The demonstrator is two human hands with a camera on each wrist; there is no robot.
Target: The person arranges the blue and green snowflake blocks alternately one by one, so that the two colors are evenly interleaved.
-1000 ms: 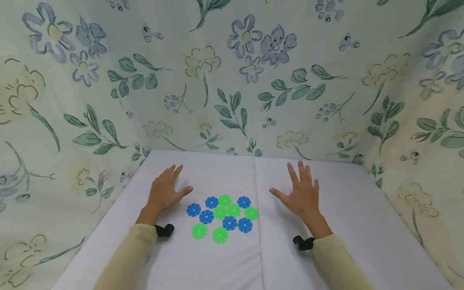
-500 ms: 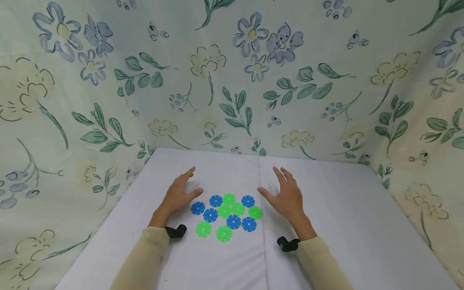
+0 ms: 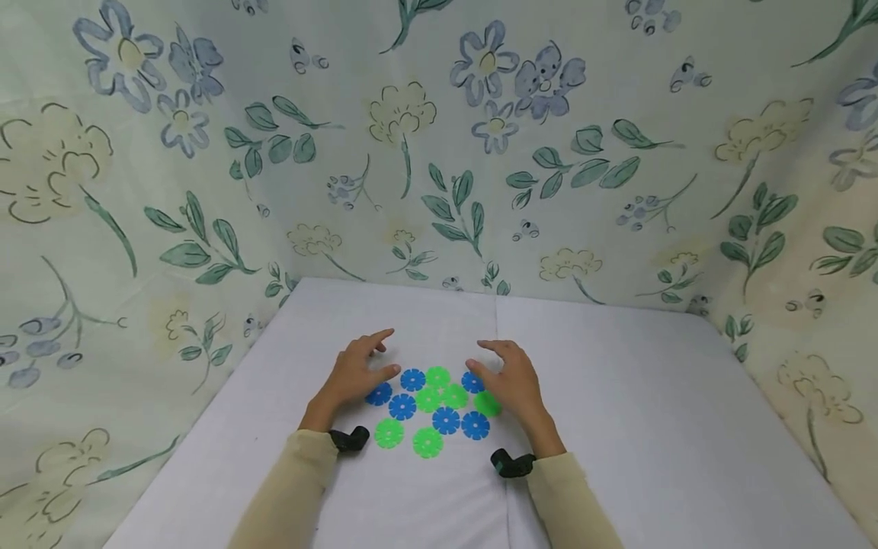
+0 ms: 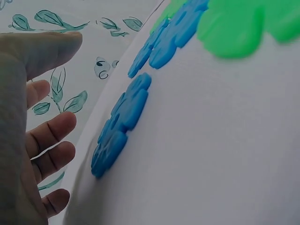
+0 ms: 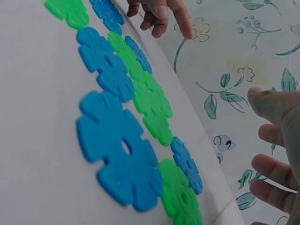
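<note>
in the head view, the left hand [image 3: 354, 374] sits at 10 o'clock of the discs [image 3: 440, 425], its forearm stretching back toward 7 o'clock in a pale sleeve [image 3: 283, 492]. its fingers [image 4: 54, 132] are parted and lightly bent, with nothing gripped; the thumb [image 3: 386, 374] points between 2 and 3 o'clock. the right hand [image 3: 513, 383] mirrors it from between 2 and 3 o'clock of the discs, its forearm slanting back toward 5 o'clock, fingers loosely arched and likewise gripping nothing, thumb toward 10 o'clock. seen from above it overlaps a blue disc [image 3: 469, 385] and a green disc [image 3: 485, 406]; whether it touches either cannot be told. six blue and six green discs lie flat in a loose cluster between the hands and on toward 6 o'clock across the white surface [image 3: 631, 404]. a black camera [image 3: 351, 439] sits at each wrist, and flowered cloth [image 3: 425, 69] rises at 12 o'clock.
</note>
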